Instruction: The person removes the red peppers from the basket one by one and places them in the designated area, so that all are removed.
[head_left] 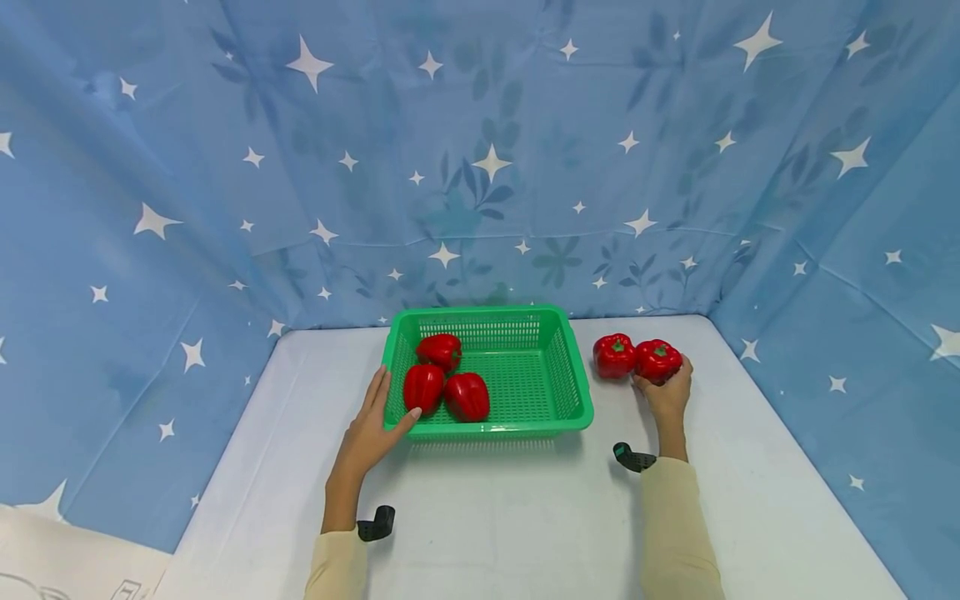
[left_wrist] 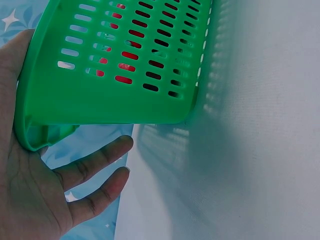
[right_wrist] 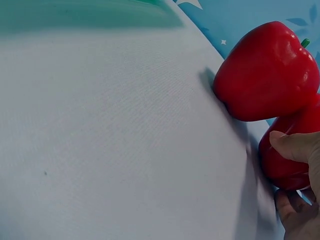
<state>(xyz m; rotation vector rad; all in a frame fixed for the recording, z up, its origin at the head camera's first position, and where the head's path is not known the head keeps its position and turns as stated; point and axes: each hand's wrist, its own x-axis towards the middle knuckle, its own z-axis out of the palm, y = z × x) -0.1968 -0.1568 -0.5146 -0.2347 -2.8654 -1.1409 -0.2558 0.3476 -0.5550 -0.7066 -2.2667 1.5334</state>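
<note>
A green plastic basket (head_left: 525, 427) holds three red bell peppers, one at the back (head_left: 439, 352), one at the left (head_left: 423, 388) and one at the front (head_left: 467, 397). My left hand (head_left: 369, 439) rests on its front left corner, thumb over the rim; in the left wrist view two fingers (left_wrist: 102, 195) stretch out loosely past the basket wall (left_wrist: 100, 107). To the right of the basket, my right hand (head_left: 667, 393) grips a red bell pepper (head_left: 657, 358), thumb on one side and fingers below. Another red bell pepper (right_wrist: 265, 72) sits right beside it, stem visible.
A white cloth (head_left: 510, 517) covers the table. Blue star-patterned curtains (head_left: 480, 208) stand behind and along both sides. A dark wrist camera (head_left: 378, 522) is worn on the left wrist, another dark camera (head_left: 632, 457) on the right.
</note>
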